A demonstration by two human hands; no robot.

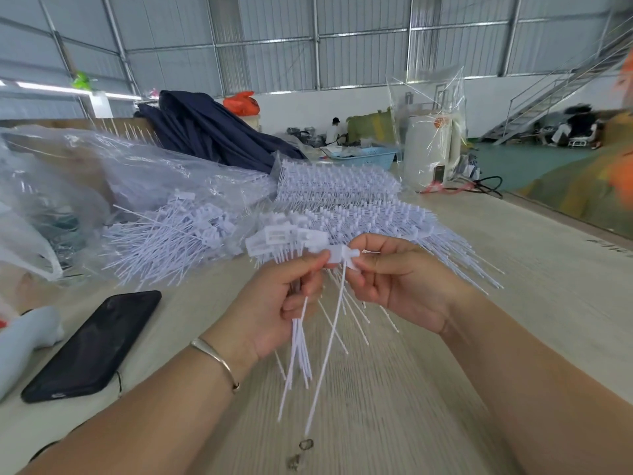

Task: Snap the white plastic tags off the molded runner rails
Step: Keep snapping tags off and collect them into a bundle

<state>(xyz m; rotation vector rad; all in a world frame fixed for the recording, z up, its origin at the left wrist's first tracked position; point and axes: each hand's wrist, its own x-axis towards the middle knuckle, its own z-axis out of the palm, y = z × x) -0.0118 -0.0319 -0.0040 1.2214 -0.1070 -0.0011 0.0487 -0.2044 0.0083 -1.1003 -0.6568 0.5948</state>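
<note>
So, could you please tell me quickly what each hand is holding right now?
Left hand: grips a bundle of white tags and pinches one tag head.
Right hand: pinches the same tag head.

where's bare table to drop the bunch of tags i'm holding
Bare table lies right of the right hand, out to the table's edge, and in front of the phone. Crowded: the tag piles and plastic bags behind the left hand.

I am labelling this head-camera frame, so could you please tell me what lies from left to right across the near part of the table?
Black phone → left hand gripping a bundle of white tags → right hand pinching a tag head.
</note>
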